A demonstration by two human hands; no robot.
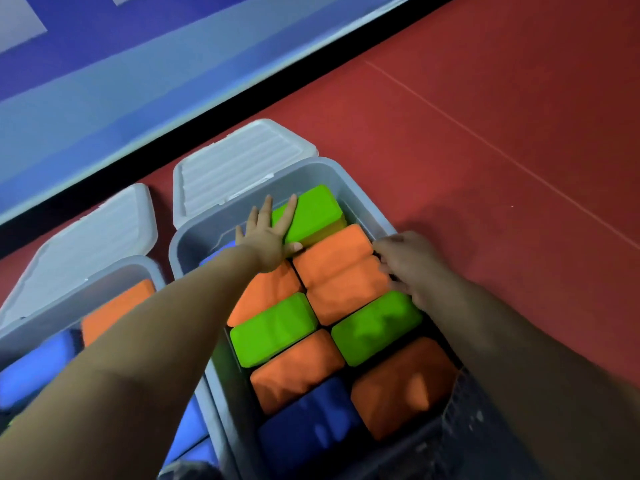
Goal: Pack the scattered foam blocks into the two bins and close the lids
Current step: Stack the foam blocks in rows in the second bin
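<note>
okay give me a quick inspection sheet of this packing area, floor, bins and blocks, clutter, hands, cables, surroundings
Surface: red floor, a thin seam line across it.
Job's things: right bin packed with green, orange and blue foam blocks, its lid open behind; left bin holds orange and blue blocks, its lid open.
Clutter: nothing seen.
Hands: left hand flat on the far green block; right hand at the right bin's right wall beside an orange block, fingers blurred.
Cables: nothing seen.
Surroundings: blue wall with a black base strip.

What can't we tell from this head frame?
- Left bin, head view: most contents hidden by the left forearm and cut off by the frame edge.
- Right hand: blurred; its grip on the orange block is unclear.
- Right bin: lower layers hidden by the top blocks.
</note>
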